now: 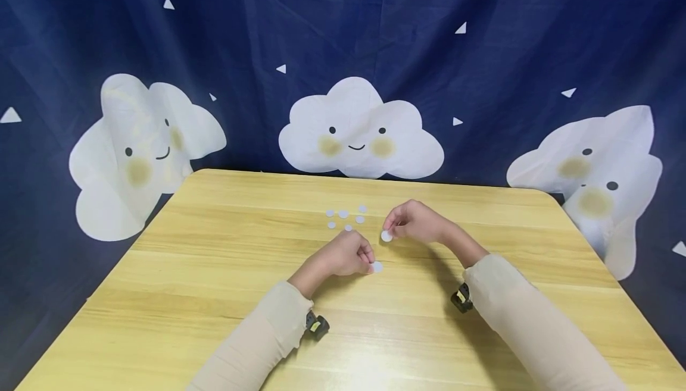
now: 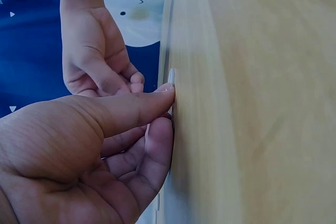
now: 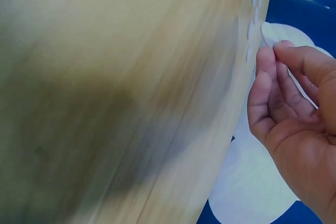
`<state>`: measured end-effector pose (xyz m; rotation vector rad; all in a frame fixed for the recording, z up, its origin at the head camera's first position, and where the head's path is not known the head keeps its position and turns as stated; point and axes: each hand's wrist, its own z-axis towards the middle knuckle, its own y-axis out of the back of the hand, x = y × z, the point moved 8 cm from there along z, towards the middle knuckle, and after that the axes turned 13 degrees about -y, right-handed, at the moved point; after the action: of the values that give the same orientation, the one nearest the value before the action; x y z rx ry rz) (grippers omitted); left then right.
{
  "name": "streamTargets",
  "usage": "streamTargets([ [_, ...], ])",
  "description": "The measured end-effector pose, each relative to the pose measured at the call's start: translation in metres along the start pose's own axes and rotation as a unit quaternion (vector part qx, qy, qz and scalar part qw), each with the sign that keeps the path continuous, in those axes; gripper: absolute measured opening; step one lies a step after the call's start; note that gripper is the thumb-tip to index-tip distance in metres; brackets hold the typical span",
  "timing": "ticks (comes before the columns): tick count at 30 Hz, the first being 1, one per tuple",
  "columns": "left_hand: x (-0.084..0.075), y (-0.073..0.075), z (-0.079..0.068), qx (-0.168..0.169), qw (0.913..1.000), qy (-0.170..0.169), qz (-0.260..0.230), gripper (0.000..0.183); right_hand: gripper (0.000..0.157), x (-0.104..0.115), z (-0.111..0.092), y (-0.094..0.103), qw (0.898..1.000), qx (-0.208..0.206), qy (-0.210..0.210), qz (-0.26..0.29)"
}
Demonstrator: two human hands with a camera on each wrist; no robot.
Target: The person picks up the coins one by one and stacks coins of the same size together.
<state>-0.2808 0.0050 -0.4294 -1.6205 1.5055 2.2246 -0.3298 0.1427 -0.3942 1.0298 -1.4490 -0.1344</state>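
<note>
Between thumb and fingers, my left hand (image 1: 345,254) pinches a small white disc (image 1: 377,266) at the tabletop. The left wrist view shows that disc (image 2: 171,76) edge-on at the thumb tip, close against the wood. Farther right, my right hand (image 1: 418,222) pinches another white disc (image 1: 386,236) by its edge. In the right wrist view this disc (image 3: 270,34) stands tilted above the table, apart from it. Several more white discs (image 1: 343,214) lie flat in a loose group beyond the left hand. One of them (image 1: 348,228) is partly covered by that hand.
The wooden table (image 1: 214,296) has rounded far corners. A dark blue curtain (image 1: 241,22) with white clouds and triangles hangs behind it. Each wrist carries a small black camera, one at the left cuff (image 1: 317,325) and one at the right cuff (image 1: 462,299).
</note>
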Motion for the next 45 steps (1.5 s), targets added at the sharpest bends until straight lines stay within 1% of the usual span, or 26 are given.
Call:
streamTargets([
  [7, 0.001, 0.000, 0.001, 0.000, 1.0000, 0.002, 0.000, 0.012, 0.008, 0.004, -0.008, -0.005, 1.000, 0.004, 0.013, -0.017],
  [13, 0.001, 0.000, 0.000, 0.000, 1.0000, 0.001, -0.001, 0.012, 0.008, 0.005, -0.013, -0.012, 1.000, 0.023, 0.013, -0.003],
  [28, 0.000, 0.001, 0.000, -0.003, 1.0000, -0.003, 0.005, 0.013, 0.009, 0.011, -0.024, -0.026, 0.999, 0.047, 0.021, 0.010],
  [35, 0.000, 0.001, 0.001, -0.004, 1.0000, -0.003, 0.006, 0.013, 0.010, 0.011, -0.027, -0.036, 0.997, 0.063, 0.038, 0.010],
  [39, -0.001, 0.001, 0.001, -0.004, 0.9999, -0.005, 0.008, 0.012, 0.010, 0.011, -0.027, -0.039, 0.997, 0.061, 0.044, 0.009],
  [43, -0.001, 0.001, 0.001, -0.003, 1.0000, -0.004, 0.007, 0.011, 0.010, 0.010, -0.026, -0.042, 0.997, 0.061, 0.036, 0.021],
  [45, 0.000, 0.000, 0.001, -0.003, 1.0000, -0.001, 0.005, 0.011, 0.010, 0.009, -0.026, -0.045, 0.997, 0.066, 0.025, 0.032],
])
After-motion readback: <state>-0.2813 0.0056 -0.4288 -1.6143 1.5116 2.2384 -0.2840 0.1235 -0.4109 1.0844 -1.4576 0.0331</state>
